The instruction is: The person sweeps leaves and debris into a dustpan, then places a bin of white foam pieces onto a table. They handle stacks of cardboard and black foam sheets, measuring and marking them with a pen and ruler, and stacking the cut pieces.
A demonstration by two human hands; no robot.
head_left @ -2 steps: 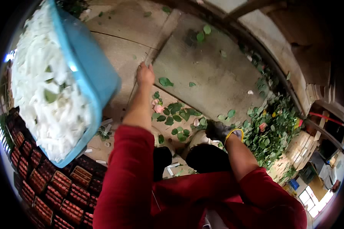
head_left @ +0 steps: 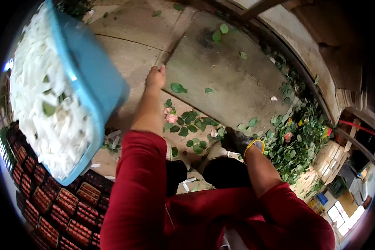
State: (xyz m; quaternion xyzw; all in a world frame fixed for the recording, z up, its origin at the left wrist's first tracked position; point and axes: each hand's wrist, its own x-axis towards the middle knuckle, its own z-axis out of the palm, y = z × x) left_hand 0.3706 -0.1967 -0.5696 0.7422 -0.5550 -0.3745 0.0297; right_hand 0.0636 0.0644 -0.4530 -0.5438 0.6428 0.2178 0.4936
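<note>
My bare left hand point(head_left: 155, 77) is curled at the slab's point(head_left: 229, 79) corner, holding nothing, my gloved right hand point(head_left: 236, 141) is down near the leaves point(head_left: 191, 125) below the slab, can't tell its grip.

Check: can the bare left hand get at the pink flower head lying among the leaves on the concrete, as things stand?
Probably yes. The left hand is bare, holds nothing and hangs over open concrete. The pink flower head lies uncovered just below it, beside loose green leaves. The blue tub is off to the side, not between them.
</note>
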